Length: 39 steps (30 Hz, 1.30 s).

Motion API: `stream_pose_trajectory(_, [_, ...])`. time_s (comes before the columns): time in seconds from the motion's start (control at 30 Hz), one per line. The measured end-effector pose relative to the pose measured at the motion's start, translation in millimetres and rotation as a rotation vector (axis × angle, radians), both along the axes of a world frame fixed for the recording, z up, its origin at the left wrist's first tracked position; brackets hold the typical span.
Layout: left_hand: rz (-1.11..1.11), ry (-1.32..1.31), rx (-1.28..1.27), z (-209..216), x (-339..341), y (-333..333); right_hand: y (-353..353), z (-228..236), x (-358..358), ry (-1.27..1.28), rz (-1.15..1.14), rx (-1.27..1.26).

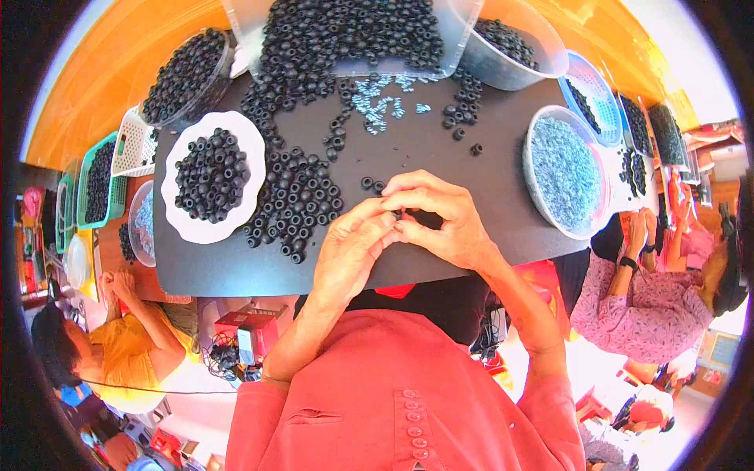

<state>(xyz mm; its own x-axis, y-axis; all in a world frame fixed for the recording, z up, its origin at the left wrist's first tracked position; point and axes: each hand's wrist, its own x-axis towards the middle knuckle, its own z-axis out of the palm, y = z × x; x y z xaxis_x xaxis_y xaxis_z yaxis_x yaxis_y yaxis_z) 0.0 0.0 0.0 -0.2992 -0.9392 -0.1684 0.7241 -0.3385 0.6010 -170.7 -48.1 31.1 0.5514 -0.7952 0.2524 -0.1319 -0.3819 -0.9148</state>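
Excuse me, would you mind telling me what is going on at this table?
The person's left grip and right grip meet above the dark table, apparently around a small dark piece mostly hidden between them. Loose black parts lie spread to the left, beside a white plate heaped with more, and a bowl of bluish pieces stands to the right.

Pc. (398, 214) btwn hands (349, 242) (452, 226) – mostly hidden.

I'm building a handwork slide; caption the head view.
Left hand and right hand meet above a dark table, near black holed pieces and small blue pieces.
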Motion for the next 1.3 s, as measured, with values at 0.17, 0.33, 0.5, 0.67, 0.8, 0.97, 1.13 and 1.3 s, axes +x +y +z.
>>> stream_pose_trajectory(0.17, [0.016,-0.003,-0.038,-2.4,-2.0,2.7,-2.0,6.5,-2.2,0.04,0.006,0.032])
stream_pose_trajectory(0.33, [0.003,0.036,-0.06,-1.0,3.0,4.4,-31.3,16.0,12.5,0.022,0.027,-0.053])
stream_pose_trajectory(0.5, [0.009,0.018,-0.067,-6.4,0.1,6.9,-81.9,17.9,45.4,0.168,-0.041,-0.315])
stream_pose_trajectory(0.67, [0.023,-0.078,-0.07,-1.8,-1.5,8.3,-115.1,7.1,59.1,0.392,0.001,-0.552])
stream_pose_trajectory(0.8, [0.022,-0.074,-0.048,-0.3,1.5,8.3,-118.6,11.8,62.1,0.352,-0.011,-0.431])
stream_pose_trajectory(0.97, [0.015,-0.177,-0.081,1.0,1.8,7.7,-128.2,14.5,48.2,0.351,-0.184,-0.368])
stream_pose_trajectory(1.13, [0.009,-0.155,-0.101,-0.9,0.0,6.2,-124.7,0.9,41.3,0.403,-0.026,-0.514])
stream_pose_trajectory(1.3, [0.01,-0.131,-0.084,-3.2,0.3,7.5,-113.6,9.7,35.6,0.361,-0.093,-0.296])
